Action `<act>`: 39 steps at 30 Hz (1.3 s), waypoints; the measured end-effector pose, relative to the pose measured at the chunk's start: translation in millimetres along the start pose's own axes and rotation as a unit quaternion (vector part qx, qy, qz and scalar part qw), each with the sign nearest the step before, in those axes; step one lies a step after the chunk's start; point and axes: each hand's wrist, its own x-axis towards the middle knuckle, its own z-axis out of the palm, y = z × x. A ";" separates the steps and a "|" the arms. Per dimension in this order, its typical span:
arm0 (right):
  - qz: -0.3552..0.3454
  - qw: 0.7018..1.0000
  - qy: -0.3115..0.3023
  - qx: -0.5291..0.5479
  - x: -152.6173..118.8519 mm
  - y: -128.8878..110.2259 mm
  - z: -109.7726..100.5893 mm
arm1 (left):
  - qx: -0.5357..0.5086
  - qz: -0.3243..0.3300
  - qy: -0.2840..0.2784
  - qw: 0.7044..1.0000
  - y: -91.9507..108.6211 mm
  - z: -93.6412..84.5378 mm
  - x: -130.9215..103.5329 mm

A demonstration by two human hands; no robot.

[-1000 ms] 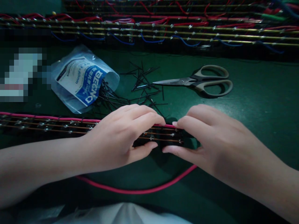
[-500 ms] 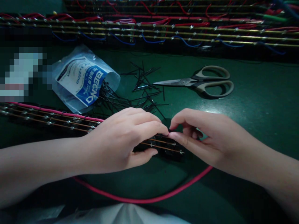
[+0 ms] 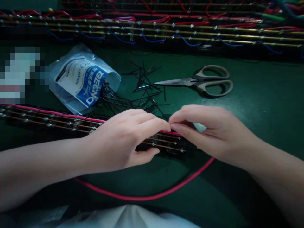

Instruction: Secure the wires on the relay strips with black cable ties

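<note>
A long black assembly (image 3: 166, 151) with copper-coloured rods and silvery joints lies across the table, a red cable (image 3: 59, 114) running along its far edge. My left hand (image 3: 128, 136) straddles it, fingers over the far side and thumb along the near side. Its index fingertip rests at the red cable. At that same spot my right hand (image 3: 204, 129) pinches thumb and index fingertip together, almost touching the left index. Whatever sits in that pinch is hidden. More red cable curves in a loop over the table in front of me.
Behind my hands, an open clear bag (image 3: 80, 79) spills black cable ties (image 3: 144, 82). Scissors (image 3: 197, 82) lie to their right, blades pointing left. Longer rod assemblies (image 3: 154, 30) with red and blue wires span the back. A blurred-out patch covers the left edge.
My right hand has shifted slightly up and left, its thumb and index fingertip closing together. More of the red cable's end shows beneath it. My left hand has stayed nearly still.
</note>
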 end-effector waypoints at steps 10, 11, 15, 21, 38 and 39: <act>0.114 0.968 -0.056 0.218 25.4 1.2 -3.3 | 0.020 0.007 0.033 0.999 -2.4 3.1 0.3; 0.124 0.957 -0.075 0.252 27.0 3.8 -3.4 | 0.022 0.008 0.035 0.999 -2.5 3.2 0.2; 0.127 0.928 -0.098 0.337 29.0 14.0 -2.0 | 0.023 0.010 0.034 0.999 -2.5 2.5 -0.5; 0.148 0.911 -0.074 0.377 25.2 20.4 0.4 | 0.008 0.001 0.030 1.000 -0.7 -0.2 0.9; 0.152 0.937 -0.053 0.310 23.9 15.5 5.5 | 0.047 0.003 0.013 0.999 -0.9 1.2 2.2; 0.151 0.940 -0.051 0.303 24.1 15.7 5.8 | 0.052 0.011 0.014 0.998 -1.9 1.8 1.8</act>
